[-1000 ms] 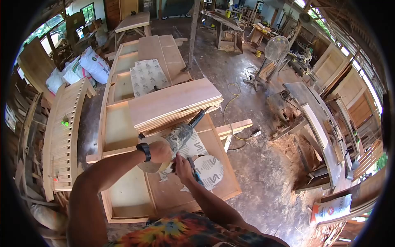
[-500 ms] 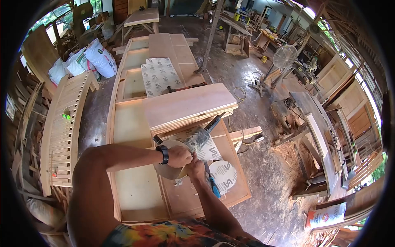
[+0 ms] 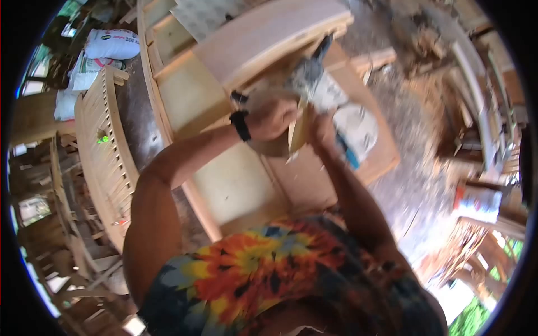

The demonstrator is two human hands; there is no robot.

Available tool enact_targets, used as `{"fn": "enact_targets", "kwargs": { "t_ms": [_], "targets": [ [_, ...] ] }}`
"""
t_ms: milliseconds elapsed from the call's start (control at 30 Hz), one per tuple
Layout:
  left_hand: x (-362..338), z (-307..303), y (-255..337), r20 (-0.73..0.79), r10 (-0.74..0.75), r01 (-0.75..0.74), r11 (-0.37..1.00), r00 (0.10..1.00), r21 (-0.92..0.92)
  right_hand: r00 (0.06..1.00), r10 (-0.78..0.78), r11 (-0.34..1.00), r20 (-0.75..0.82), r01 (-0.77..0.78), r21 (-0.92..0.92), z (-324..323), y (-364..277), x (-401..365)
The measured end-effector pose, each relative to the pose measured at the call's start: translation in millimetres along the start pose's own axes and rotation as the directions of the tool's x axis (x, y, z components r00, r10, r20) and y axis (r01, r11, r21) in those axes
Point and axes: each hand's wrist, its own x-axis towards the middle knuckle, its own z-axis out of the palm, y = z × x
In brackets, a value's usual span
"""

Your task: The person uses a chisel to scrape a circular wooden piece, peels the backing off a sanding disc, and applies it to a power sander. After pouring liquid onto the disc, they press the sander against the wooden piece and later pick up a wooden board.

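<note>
My left hand (image 3: 276, 119), with a black watch on its wrist, is closed on a round tan disc (image 3: 266, 147). A pale yellowish flap of the disc stands up between my hands. My right hand (image 3: 323, 132) is blurred, its fingers closed at the flap's right edge. Just beyond my hands lies a grey power tool (image 3: 306, 75) with a black handle. To the right is a round white printed sheet (image 3: 357, 130), with a blue-handled tool (image 3: 348, 154) partly over its left edge.
Stacked boards (image 3: 269, 42) lie on the framed wooden panel (image 3: 224, 179) beyond my hands. A slatted wooden piece (image 3: 98, 134) and white sacks (image 3: 112, 45) are at the left. Wood scraps and a printed bag (image 3: 479, 203) lie at the right.
The camera has tilted down, so the bench appears higher and my shirt shows more. My hands have moved slightly apart, and the yellowish flap now stands between them.
</note>
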Motion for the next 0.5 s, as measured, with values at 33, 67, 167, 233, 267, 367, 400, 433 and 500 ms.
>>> {"fn": "enact_targets", "kwargs": {
  "t_ms": [33, 67, 167, 233, 267, 367, 400, 433, 500],
  "targets": [
    [-5, -2, 0, 0.05, -0.016, 0.016, 1.0, 0.999, -0.006, 0.958, 0.274, 0.948, 0.08, -0.283, 0.146, -21, -42, -1],
    [-1, -5, 1, 0.033, -0.011, 0.013, 0.998, 0.999, -0.054, 0.981, 0.192, 0.962, -0.009, -0.186, 0.2, -18, -39, -2],
    [3, -6, 8, 0.039, -0.044, 0.049, 0.99, 0.998, -0.133, 0.975, 0.221, 0.969, -0.026, -0.216, 0.122, -21, -46, -3],
    [10, -7, 11, 0.118, -0.111, 0.119, 0.991, 0.987, -0.058, 0.969, 0.246, 0.964, -0.008, -0.244, 0.104, -24, -52, -2],
    [14, -7, 13, 0.11, -0.111, 0.117, 0.992, 0.988, -0.046, 0.968, 0.252, 0.964, -0.021, -0.249, 0.099, -26, -56, -4],
    [31, 4, 14, 0.134, 0.073, -0.127, 0.878, 0.988, 0.462, 0.967, 0.252, 0.956, 0.017, -0.252, 0.147, -28, -54, -4],
    [42, 4, 5, 0.092, -0.144, 0.07, 0.834, 0.985, 0.548, 0.961, 0.276, 0.946, 0.013, -0.274, 0.171, -23, -51, -5],
    [54, 0, 26, 0.027, -0.351, 0.26, 0.74, 0.936, 0.62, 0.955, 0.296, 0.936, 0.012, -0.293, 0.194, -18, -47, -5],
    [77, -17, 52, -0.003, -0.662, 0.593, 0.67, 0.75, 0.447, 0.982, 0.188, 0.964, -0.009, -0.183, 0.196, -13, -41, -6]
  ]
}}
